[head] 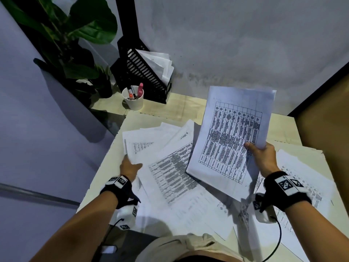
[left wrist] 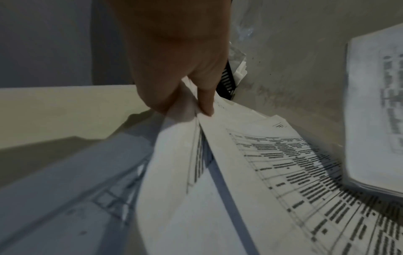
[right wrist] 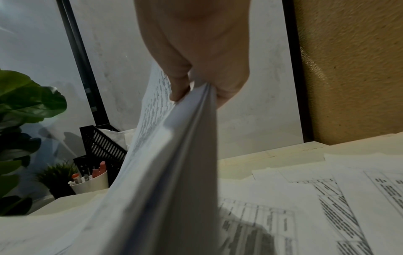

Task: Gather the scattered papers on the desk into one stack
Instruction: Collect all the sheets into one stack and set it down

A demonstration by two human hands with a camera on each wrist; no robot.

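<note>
My right hand [head: 261, 157] [right wrist: 196, 89] pinches a bundle of printed sheets [head: 230, 137] [right wrist: 165, 163] at its right edge and holds it tilted above the desk [head: 188, 104]. Thumb lies on the top table page, fingers behind. My left hand [head: 130, 167] [left wrist: 185, 103] pinches the left edge of a loose sheet [head: 139, 146] [left wrist: 174, 172], lifting it off the spread of scattered papers [head: 175, 167] [left wrist: 283, 172]. More printed sheets [head: 294, 186] [right wrist: 327, 198] lie flat on the desk's right side under my right wrist.
A black file rack [head: 139, 72] with papers stands at the back left against the wall. A white cup of pens [head: 133, 98] sits in front of it, with leafy plants [head: 62, 44] to the left. The desk's left edge drops off beside my left hand.
</note>
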